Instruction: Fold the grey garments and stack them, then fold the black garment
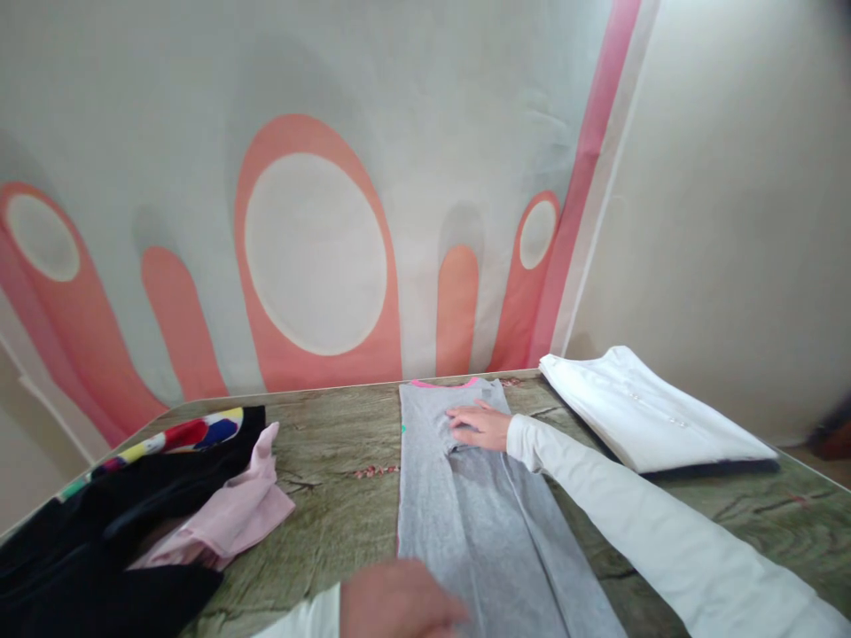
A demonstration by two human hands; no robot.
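Observation:
A grey garment (432, 496) with a pink neckline lies lengthwise on the wood-patterned table, partly folded over itself. My right hand (480, 425) rests on its upper part, fingers spread and holding nothing. Close to the camera, my left hand (402, 601) is over the garment's left edge at the bottom of the view. Motion smears its fingers, so whether it touches or grips the cloth is not visible.
At the left is a loose heap of black clothing (80, 532) with a multicoloured piece (199, 431) and a pink cloth (232, 523). A folded white garment (638, 408) sits at the right on something dark. A patterned wall hanging rises behind the table (332, 452).

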